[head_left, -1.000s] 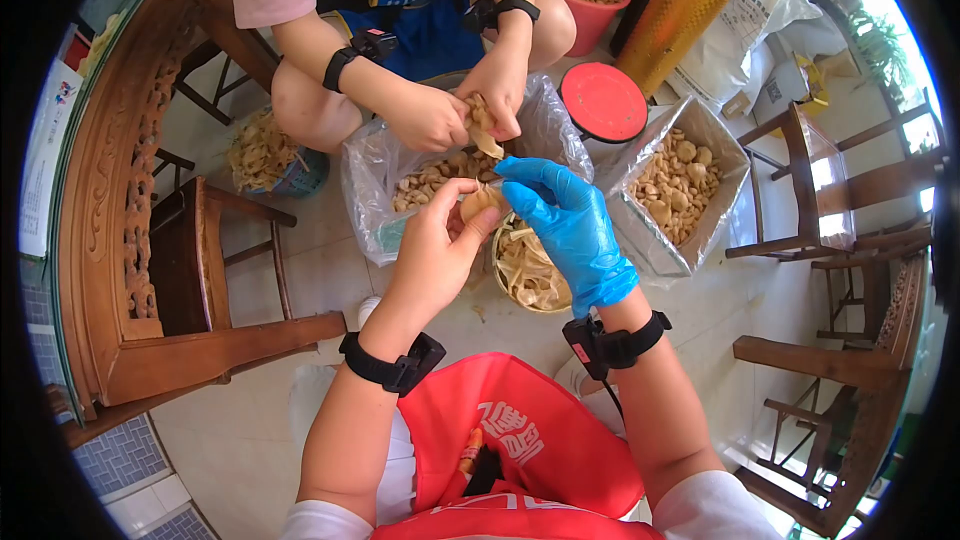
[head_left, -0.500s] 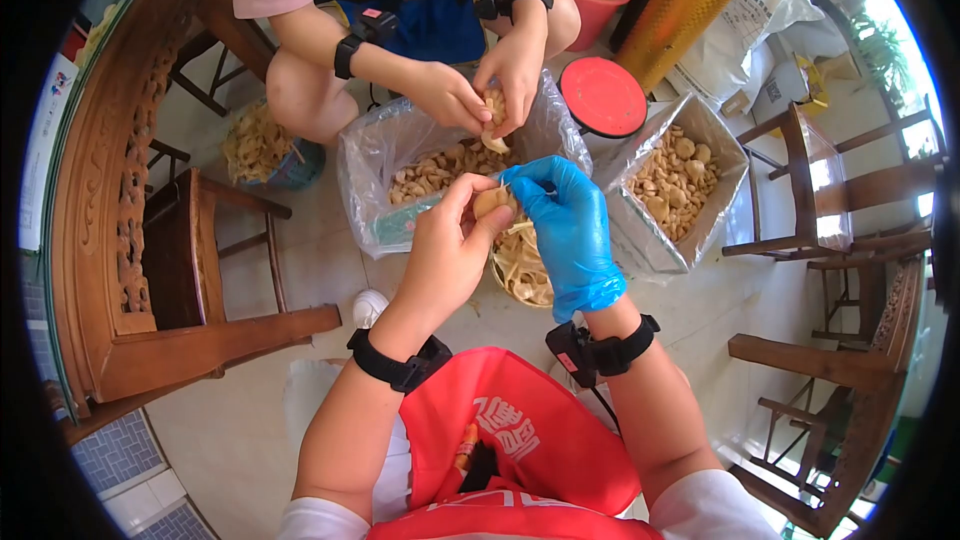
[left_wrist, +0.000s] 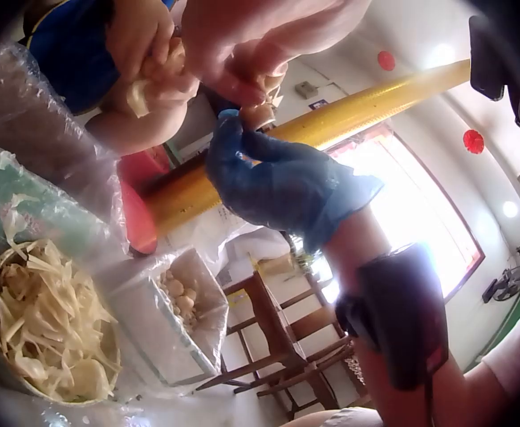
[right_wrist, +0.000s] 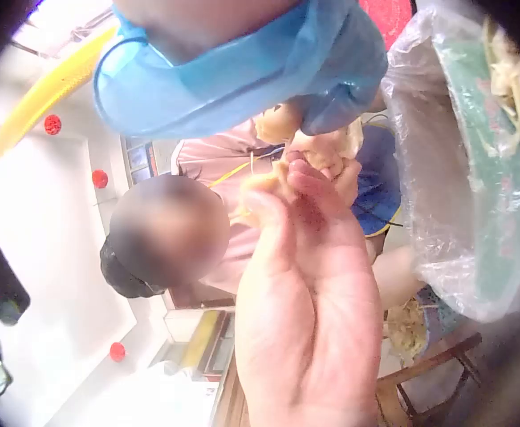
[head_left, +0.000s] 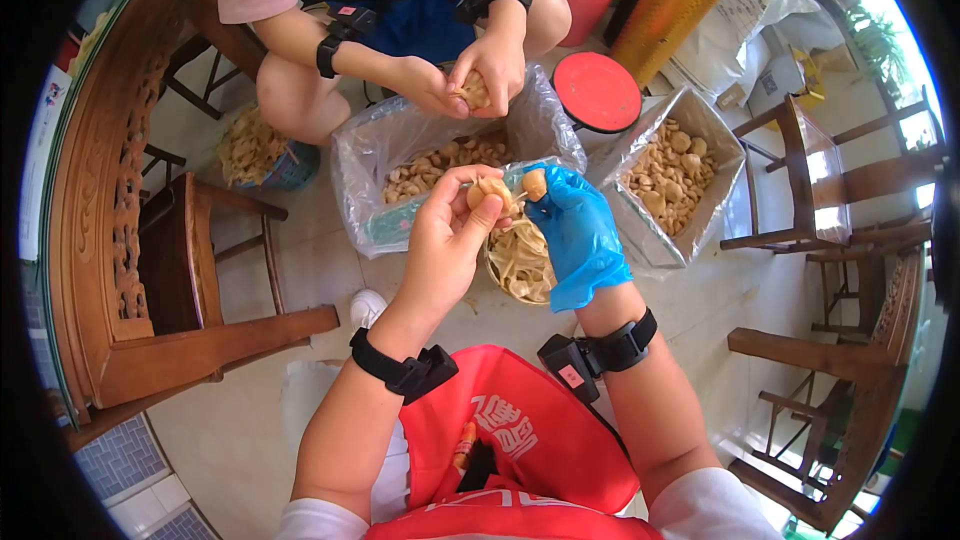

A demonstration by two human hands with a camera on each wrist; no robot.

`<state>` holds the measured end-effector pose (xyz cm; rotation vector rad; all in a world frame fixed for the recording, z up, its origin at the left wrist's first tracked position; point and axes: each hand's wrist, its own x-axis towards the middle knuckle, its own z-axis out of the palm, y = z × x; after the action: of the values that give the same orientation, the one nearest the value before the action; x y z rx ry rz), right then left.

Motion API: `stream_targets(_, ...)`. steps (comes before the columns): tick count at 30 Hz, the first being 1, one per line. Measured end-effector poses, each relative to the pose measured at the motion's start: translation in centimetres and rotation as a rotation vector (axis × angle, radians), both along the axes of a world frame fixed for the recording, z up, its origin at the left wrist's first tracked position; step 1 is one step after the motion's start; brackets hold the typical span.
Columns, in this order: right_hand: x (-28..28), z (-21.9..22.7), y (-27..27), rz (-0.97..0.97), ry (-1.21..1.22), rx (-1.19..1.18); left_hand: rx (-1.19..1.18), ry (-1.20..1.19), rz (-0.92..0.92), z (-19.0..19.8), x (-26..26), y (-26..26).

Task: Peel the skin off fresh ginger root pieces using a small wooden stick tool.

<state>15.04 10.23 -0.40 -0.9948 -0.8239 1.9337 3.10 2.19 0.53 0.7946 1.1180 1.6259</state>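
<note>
My bare left hand [head_left: 445,245] pinches a pale garlic bulb [head_left: 486,193] between thumb and fingers. Close to its right, my right hand [head_left: 580,240], in a blue plastic glove, holds a round clove [head_left: 535,184] at its fingertips. A small gap with thin strands of skin lies between bulb and clove. Below both hands stands a round basket [head_left: 522,265] full of papery peelings. Across from me, another person's hands [head_left: 492,70] hold a garlic bulb [head_left: 474,91] over a plastic-lined box [head_left: 350,155] of cloves.
A second lined box [head_left: 737,165] of cloves stands at the right. Behind it are a red-lidded bucket [head_left: 597,90] and a pink tub [head_left: 583,10]. A bin of peelings [head_left: 255,145] sits at the left, near wooden furniture [head_left: 220,340]. A wooden chair [head_left: 800,170] stands at the right.
The gloved hand has come away slightly from the bulb, and a clove now shows at its fingertips. The other person has turned their garlic, and its hanging peel no longer shows.
</note>
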Motion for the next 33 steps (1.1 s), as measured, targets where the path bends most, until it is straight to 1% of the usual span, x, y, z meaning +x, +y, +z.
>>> stream_targets(1, 0.2, -0.2, 0.2, 0.017, 0.046, -0.055, -0.012, -0.001, 0.007, 0.0, 0.0, 0.0)
stream_targets(2, 0.3, -0.2, 0.2, 0.015, 0.045, -0.054, -0.024, -0.002, 0.015, 0.0, 0.0, 0.0)
stream_targets(4, 0.0, 0.8, 0.0, -0.054, -0.064, 0.007, -0.07, -0.018, 0.029, -0.1, -0.4, -0.1)
stream_targets(5, 0.2, 0.5, 0.3, -0.054, -0.064, 0.007, -0.116, -0.033, 0.044, -0.1, -0.6, -0.2)
stream_targets(7, 0.9, -0.1, 1.3, -0.102, -0.05, 0.049, -0.122, -0.041, 0.066, 0.1, -0.9, -0.3)
stream_targets(9, 1.0, 0.0, 1.6, -0.096, -0.053, 0.048, -0.154, -0.034, 0.11, 0.4, -0.9, -0.4)
stream_targets(10, 0.8, 0.2, 1.5, -0.051, -0.082, 0.051, -0.153, -0.033, 0.11, 0.7, -0.8, -0.4)
stream_targets(11, 0.6, 0.4, 1.3, -0.004, -0.111, 0.053, -0.202, -0.127, 0.08, 1.0, -0.6, -0.5)
stream_targets(12, 0.0, 1.3, 0.8, -0.002, -0.157, 0.048, -0.252, -0.222, 0.048, 1.2, -0.5, -0.6)
stream_targets(13, -0.3, 1.4, 0.5, -0.001, -0.157, 0.048, -0.252, -0.222, 0.049, 1.1, -0.5, -0.7)
stream_targets(15, -0.6, 1.4, 0.0, 0.059, -0.189, 0.143, -0.322, -0.151, -0.089, 0.9, -0.4, -0.8)
stream_targets(16, -0.6, 1.0, 0.1, 0.095, -0.165, 0.18, -0.364, -0.03, -0.076, 1.1, -0.2, -0.6)
stream_targets(17, -0.8, 1.1, 0.0, 0.097, -0.165, 0.18, -0.364, -0.031, -0.073, 1.4, -0.2, -0.5)
stream_targets(19, -1.1, 1.3, -0.1, 0.165, -0.202, 0.288, -0.421, -0.03, -0.083, 2.0, -0.2, -0.4)
stream_targets(20, -1.0, 1.3, -0.1, 0.23, -0.157, 0.252, -0.421, -0.03, -0.081, 1.7, -0.3, -0.4)
stream_targets(22, -1.1, 2.0, -0.4, 0.256, -0.181, 0.283, -0.307, 0.029, -0.025, 0.6, -0.6, -0.5)
stream_targets(23, -1.2, 2.2, -0.5, 0.281, -0.204, 0.314, -0.307, 0.029, -0.024, 0.6, -0.8, -0.5)
stream_targets(25, -1.3, 1.8, -0.4, 0.303, -0.236, 0.333, -0.344, 0.155, 0.07, 0.6, -0.9, -0.6)
stream_targets(26, -1.3, 1.5, -0.4, 0.322, -0.269, 0.351, -0.344, 0.155, 0.071, 0.2, -0.9, -0.6)
stream_targets(28, -1.2, 1.0, -0.4, 0.323, -0.293, 0.396, -0.231, 0.466, 0.165, -0.9, -0.9, -0.7)
stream_targets(30, -1.1, 0.9, -0.5, 0.322, -0.318, 0.441, -0.246, 0.475, 0.16, -1.0, -0.7, -0.7)
stream_targets(32, -1.2, 1.0, -0.8, 0.285, -0.405, 0.487, -0.261, 0.484, 0.155, -1.2, -0.8, -0.8)
stream_targets(33, -1.2, 0.8, -0.8, 0.285, -0.405, 0.486, -0.258, 0.487, 0.124, -1.6, -1.0, -0.8)
